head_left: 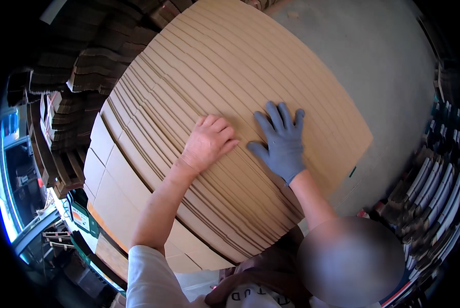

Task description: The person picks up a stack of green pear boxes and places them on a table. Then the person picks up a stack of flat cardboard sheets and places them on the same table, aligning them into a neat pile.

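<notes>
A large stack of brown cardboard sheets (230,51) lies in front of me, fanned out so that many edges show as slanting lines. My left hand (210,139), bare, is closed on the middle of the fan. Its fingers curl in at the sheets' edges, and the fingertips are partly hidden. To the right of it, my right hand (284,143) wears a grey glove. That hand lies flat on the upper sheets with its fingers spread, holding nothing.
Dark stacks of cardboard (96,66) rise at the far left, with a wooden pallet (65,169) below them. Grey concrete floor (378,61) runs along the right. More bundled stacks (430,190) stand at the right edge. A blurred round patch covers the lower right.
</notes>
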`<state>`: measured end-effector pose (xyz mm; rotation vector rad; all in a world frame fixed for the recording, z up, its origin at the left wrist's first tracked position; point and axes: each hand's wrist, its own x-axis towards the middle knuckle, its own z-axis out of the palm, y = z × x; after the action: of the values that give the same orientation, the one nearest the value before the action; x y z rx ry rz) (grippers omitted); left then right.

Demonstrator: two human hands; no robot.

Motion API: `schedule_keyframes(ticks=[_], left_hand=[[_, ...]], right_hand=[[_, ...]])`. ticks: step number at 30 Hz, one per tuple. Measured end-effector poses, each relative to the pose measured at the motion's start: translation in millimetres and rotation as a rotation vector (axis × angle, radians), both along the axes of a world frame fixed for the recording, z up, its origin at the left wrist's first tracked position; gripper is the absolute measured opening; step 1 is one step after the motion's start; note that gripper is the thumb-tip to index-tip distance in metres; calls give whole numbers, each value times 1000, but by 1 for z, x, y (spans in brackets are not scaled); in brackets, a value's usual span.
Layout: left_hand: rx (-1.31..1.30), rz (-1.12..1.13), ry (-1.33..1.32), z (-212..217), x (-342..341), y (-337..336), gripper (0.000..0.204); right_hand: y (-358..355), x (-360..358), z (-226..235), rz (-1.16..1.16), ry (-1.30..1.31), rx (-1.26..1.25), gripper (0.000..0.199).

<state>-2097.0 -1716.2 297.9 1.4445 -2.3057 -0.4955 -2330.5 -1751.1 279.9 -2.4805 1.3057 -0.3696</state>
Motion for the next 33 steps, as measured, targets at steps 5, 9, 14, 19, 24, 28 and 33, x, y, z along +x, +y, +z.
schedule_keyframes(ticks=[5, 9, 14, 19, 24, 28, 33], left_hand=[[12, 21, -22, 3, 0, 2, 20], [0, 30, -19, -2, -1, 0, 21], [0, 32, -35, 2, 1, 3, 21], [0, 13, -16, 2, -1, 3, 21], [-5, 14, -19, 0, 2, 5, 20], [-6, 13, -24, 3, 2, 4, 20], [14, 11, -24, 0, 2, 4, 20]], right_hand=[[0, -3, -3, 24, -40, -43, 58], [-6, -17, -12, 63, -113, -28, 56], [2, -3, 8, 17, -57, 14, 67], [10, 1, 0, -27, 7, -24, 77], [9, 3, 0, -30, 4, -1, 79], [8, 1, -1, -26, 0, -21, 79], [8, 1, -1, -22, -5, -32, 79]])
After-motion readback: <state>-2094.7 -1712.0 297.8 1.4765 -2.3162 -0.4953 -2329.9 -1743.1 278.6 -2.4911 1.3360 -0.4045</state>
